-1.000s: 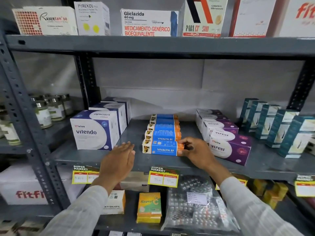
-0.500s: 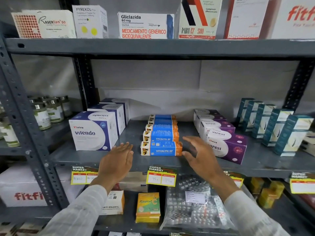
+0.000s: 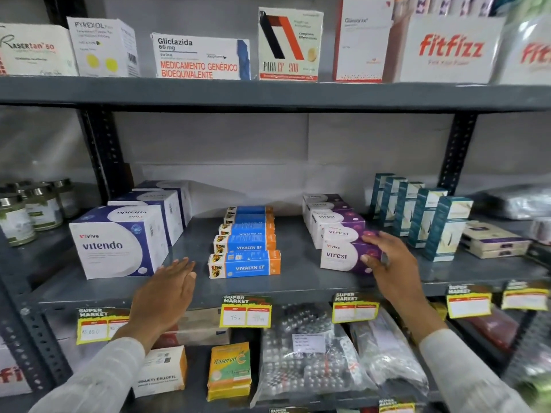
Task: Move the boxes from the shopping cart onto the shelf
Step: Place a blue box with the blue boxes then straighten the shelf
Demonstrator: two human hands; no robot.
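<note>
On the grey middle shelf (image 3: 298, 284) a row of blue-and-orange Vivalyn EF boxes (image 3: 244, 265) runs front to back at the centre. To their right is a row of white-and-purple Viresi boxes (image 3: 340, 257). My right hand (image 3: 384, 260) grips the right end of the front Viresi box, thumb on its face and fingers over its top. My left hand (image 3: 167, 293) hovers flat and empty over the shelf's front edge, between the Vivalyn row and the white-and-blue Vitendo boxes (image 3: 116, 245). The shopping cart is out of view.
Teal upright boxes (image 3: 429, 216) stand right of the Viresi row, flat cream boxes (image 3: 492, 239) beyond them. Jars (image 3: 29, 213) sit on the left bay. Larger boxes line the upper shelf (image 3: 268, 93). Yellow price tags (image 3: 246, 315) hang on the shelf lip; blister packs (image 3: 310, 353) lie below.
My right hand let go of the front Vivalyn EF box and moved right onto the front Viresi box. My left hand stayed nearly still. The camera shifted slightly right.
</note>
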